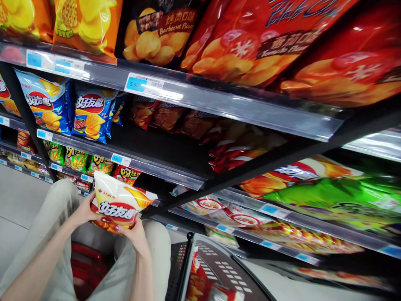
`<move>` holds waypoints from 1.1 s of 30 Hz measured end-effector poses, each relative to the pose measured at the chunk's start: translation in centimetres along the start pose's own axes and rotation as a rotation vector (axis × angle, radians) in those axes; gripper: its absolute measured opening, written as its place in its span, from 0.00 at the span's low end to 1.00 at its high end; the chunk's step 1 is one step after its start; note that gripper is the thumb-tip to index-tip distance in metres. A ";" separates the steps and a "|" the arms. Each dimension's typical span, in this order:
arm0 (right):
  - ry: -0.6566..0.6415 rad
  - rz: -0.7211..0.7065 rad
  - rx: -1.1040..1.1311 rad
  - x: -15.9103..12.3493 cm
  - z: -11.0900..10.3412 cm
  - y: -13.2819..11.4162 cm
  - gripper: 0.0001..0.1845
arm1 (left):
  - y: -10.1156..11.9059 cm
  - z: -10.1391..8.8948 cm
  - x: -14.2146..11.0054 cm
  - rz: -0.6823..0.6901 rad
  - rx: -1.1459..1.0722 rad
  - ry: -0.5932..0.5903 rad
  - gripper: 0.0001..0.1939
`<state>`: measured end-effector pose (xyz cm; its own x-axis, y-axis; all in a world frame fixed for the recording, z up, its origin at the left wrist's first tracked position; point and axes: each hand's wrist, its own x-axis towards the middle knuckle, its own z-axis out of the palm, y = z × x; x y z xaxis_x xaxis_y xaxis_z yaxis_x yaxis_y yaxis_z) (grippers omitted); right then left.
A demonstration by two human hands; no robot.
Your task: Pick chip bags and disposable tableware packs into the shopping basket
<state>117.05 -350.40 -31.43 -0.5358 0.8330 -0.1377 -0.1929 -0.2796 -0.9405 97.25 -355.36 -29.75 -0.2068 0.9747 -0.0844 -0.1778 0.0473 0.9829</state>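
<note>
Between both hands I hold a white and red bag of chips [120, 200] over my lap, its printed front turned up toward me. My left hand [86, 209] grips the bag's left side. My right hand [134, 234] is closed around its lower right corner, thumb on the front. Beyond the bag, small green and red snack bags [127, 173] stand on a low shelf. Blue bags of chips [93, 113] stand on the shelf above, beside a dark stretch of shelf with red bags [169, 113] farther back.
A dark shopping basket [225, 267] with red packages in it stands right of my knees. Something red [87, 267] lies below me between my legs. Large chip bags [250, 42] fill the top shelf, whose clear price rail [219, 104] juts out. A black shelf post [238, 167] slants across.
</note>
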 end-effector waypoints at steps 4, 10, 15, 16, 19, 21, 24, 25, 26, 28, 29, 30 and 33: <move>-0.005 0.039 0.022 0.1 0.2 0.2 0.35 | 0.5 0.4 0.2 -0.170 -0.143 0.000 0.43; 0.020 0.094 0.054 0.3 0.6 0.5 0.39 | 0.7 0.8 0.0 -0.322 -0.220 0.051 0.40; 0.070 0.157 0.063 0.6 0.7 1.0 0.31 | -0.2 0.7 0.1 -0.369 -0.223 0.084 0.31; 0.077 0.164 0.057 0.7 0.7 1.0 0.30 | -0.3 0.7 0.1 -0.373 -0.224 0.092 0.30; 0.082 0.170 0.052 0.8 0.6 1.0 0.30 | -0.5 0.7 0.1 -0.384 -0.247 0.103 0.28; 0.092 0.167 0.067 0.8 0.6 0.9 0.30 | -0.5 0.7 0.1 -0.396 -0.273 0.104 0.30; 0.144 0.183 0.138 0.7 0.4 1.0 0.30 | -0.4 0.4 0.1 -0.449 -0.326 0.108 0.35; 0.158 0.193 0.163 0.6 0.3 1.0 0.29 | -0.3 0.3 0.1 -0.476 -0.340 0.109 0.36; 0.165 0.212 0.185 0.6 0.2 1.1 0.29 | -0.2 0.3 0.0 -0.502 -0.353 0.109 0.36; 0.159 0.285 0.216 0.4 0.0 1.1 0.28 | 0.0 0.2 0.0 -0.547 -0.361 0.089 0.34; 0.153 0.333 0.231 0.4 -0.1 1.0 0.27 | 0.1 0.3 0.0 -0.568 -0.355 0.060 0.33; 0.148 0.377 0.241 0.3 -0.1 1.0 0.26 | 0.3 0.3 -0.1 -0.585 -0.344 0.028 0.32; 0.145 0.439 0.241 0.3 -0.2 0.9 0.22 | 0.7 0.5 -0.3 -0.616 -0.303 -0.040 0.28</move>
<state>116.87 -350.30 -32.39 -0.4926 0.6653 -0.5610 -0.1684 -0.7054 -0.6886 97.65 -355.53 -28.97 0.0526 0.7969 -0.6018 -0.5137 0.5384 0.6680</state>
